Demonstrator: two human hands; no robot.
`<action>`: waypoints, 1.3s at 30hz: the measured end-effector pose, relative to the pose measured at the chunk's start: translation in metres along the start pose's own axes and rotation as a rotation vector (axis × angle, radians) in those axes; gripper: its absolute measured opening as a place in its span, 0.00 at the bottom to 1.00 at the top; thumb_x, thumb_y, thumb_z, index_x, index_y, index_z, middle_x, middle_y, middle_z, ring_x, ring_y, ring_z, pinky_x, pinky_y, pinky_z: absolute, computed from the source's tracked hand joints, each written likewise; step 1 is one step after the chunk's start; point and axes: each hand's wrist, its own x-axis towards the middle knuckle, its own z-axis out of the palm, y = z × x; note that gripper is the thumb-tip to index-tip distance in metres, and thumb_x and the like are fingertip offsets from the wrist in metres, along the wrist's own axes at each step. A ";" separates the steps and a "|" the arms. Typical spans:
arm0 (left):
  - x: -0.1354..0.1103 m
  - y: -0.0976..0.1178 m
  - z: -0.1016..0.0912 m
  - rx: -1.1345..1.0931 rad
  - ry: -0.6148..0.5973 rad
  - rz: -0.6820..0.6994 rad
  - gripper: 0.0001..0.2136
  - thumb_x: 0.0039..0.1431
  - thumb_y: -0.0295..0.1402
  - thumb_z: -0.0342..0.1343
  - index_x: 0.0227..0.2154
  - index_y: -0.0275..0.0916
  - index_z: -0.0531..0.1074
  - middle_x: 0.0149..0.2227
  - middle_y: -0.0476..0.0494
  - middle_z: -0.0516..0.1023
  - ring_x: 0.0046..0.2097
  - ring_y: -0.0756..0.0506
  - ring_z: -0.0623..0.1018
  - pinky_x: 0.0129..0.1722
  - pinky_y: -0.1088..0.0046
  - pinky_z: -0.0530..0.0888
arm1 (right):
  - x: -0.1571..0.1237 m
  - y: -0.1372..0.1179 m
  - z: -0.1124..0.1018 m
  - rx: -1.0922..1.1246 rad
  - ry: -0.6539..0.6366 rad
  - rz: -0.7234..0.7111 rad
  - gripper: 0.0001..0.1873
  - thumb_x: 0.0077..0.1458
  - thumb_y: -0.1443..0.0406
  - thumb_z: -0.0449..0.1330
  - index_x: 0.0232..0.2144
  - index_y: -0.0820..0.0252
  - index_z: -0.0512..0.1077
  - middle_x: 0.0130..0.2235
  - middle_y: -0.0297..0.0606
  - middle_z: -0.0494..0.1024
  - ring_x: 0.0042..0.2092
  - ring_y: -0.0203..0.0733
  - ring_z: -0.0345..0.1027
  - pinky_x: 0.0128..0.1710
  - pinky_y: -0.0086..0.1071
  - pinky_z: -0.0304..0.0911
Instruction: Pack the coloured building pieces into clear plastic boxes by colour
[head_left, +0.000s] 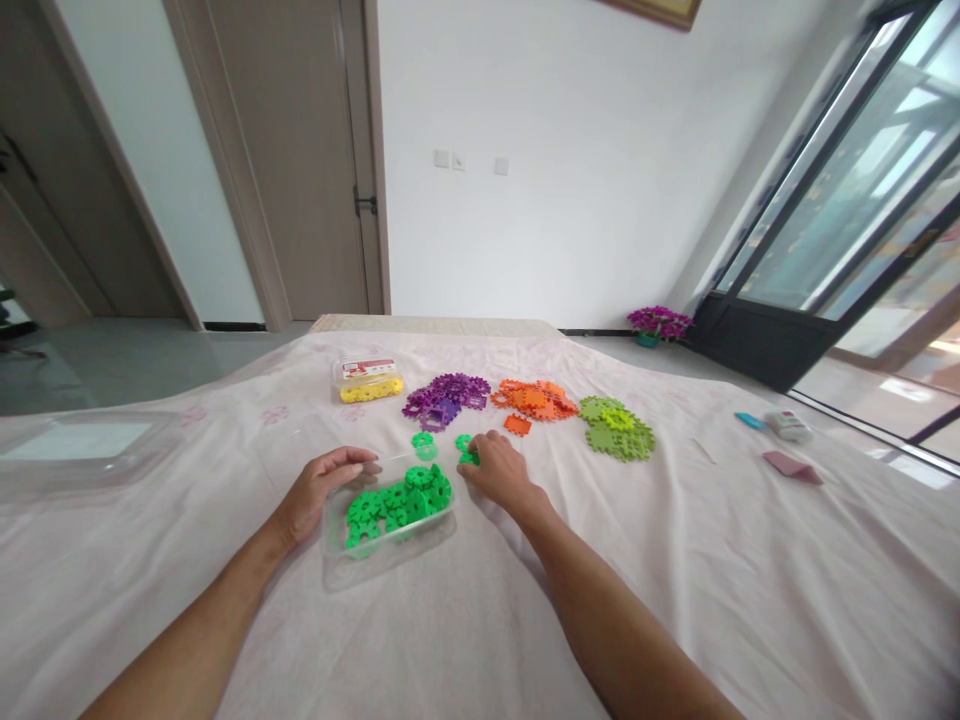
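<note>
A clear plastic box [337, 560] holds several green notched plastic discs [409, 500]. My left hand [311, 490] grips the far left corner of the box, thumb and fingers closed round its rim. To the right of the box, my right hand [499, 470] has its fingers closed over green notched discs [465, 442] on the cloth; its fingertips are partly hidden. Two more green discs [424, 445] lie just beyond the box's far edge.
Beyond my hands are piles of purple [450, 393], orange [534, 400] and light green pieces [619, 430]. A box of yellow pieces [370, 387] stands behind. At left lies a clear lid [142, 440]; at right, a pink piece [791, 467] and a white packet [789, 426].
</note>
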 end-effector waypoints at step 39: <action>0.000 -0.001 0.000 -0.017 -0.006 -0.007 0.16 0.53 0.39 0.64 0.42 0.35 0.76 0.41 0.37 0.83 0.41 0.40 0.81 0.47 0.61 0.73 | 0.005 -0.006 0.010 0.417 0.223 -0.215 0.18 0.61 0.67 0.53 0.53 0.62 0.71 0.53 0.47 0.74 0.54 0.46 0.67 0.56 0.40 0.61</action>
